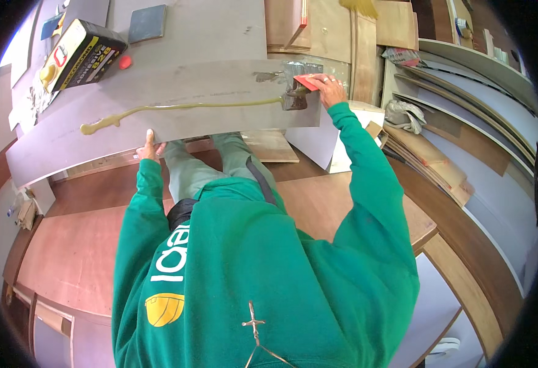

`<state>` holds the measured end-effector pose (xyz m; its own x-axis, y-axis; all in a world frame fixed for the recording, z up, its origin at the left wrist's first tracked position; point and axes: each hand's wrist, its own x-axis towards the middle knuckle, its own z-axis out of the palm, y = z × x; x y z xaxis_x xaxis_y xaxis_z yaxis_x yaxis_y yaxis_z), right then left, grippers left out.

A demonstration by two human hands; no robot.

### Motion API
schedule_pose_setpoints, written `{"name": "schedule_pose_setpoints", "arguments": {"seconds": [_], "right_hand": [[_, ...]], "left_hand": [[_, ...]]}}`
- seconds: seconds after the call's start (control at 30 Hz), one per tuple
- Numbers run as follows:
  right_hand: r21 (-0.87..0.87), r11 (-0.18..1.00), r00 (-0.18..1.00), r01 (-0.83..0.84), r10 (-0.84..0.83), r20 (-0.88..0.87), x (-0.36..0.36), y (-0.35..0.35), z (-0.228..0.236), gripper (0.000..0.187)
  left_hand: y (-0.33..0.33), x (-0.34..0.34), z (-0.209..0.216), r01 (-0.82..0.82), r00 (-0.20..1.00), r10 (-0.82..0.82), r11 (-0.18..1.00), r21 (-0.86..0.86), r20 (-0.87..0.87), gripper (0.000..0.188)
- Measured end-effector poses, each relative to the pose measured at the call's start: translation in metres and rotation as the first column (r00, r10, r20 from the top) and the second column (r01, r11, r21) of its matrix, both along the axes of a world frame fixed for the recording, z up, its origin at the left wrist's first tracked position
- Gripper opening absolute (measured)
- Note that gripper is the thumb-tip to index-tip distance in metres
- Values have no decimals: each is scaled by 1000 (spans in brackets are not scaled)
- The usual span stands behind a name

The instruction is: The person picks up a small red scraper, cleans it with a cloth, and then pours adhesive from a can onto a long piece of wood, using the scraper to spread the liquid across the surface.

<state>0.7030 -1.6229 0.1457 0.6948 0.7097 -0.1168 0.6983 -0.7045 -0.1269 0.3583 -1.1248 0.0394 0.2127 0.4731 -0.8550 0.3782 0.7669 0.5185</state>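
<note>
A long grey panel (201,126) lies across the work surface in front of me. My right hand (331,91) grips a red spreader (306,82) at the panel's right end, its edge against a dark smear of spread glue (296,101). From that smear a thick bead of yellowish glue (183,107) runs left along the panel to a wider blob. My left hand (150,147) clasps the panel's near edge, thumb on top; its other fingers are partly hidden beneath.
A black and yellow adhesive tin (88,55) stands at the far left beside a red cap (125,62). Behind lies a dark square pad (147,23). To the right are stacked sheets (465,92) and a crumpled plastic bag (405,116). A wooden surface (85,257) is at lower left.
</note>
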Motion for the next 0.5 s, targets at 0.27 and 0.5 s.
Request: {"name": "schedule_pose_setpoints", "arguments": {"seconds": [0.27, 0.5], "right_hand": [[-78, 997, 999, 11, -14, -41, -56, -55, 6, 43], [-73, 986, 988, 147, -151, -46, -110, -47, 14, 40]], "left_hand": [[-5, 2, 2, -12, 1000, 11, 998, 57, 11, 59], [1, -3, -6, -31, 999, 30, 1000, 7, 34, 66]]}}
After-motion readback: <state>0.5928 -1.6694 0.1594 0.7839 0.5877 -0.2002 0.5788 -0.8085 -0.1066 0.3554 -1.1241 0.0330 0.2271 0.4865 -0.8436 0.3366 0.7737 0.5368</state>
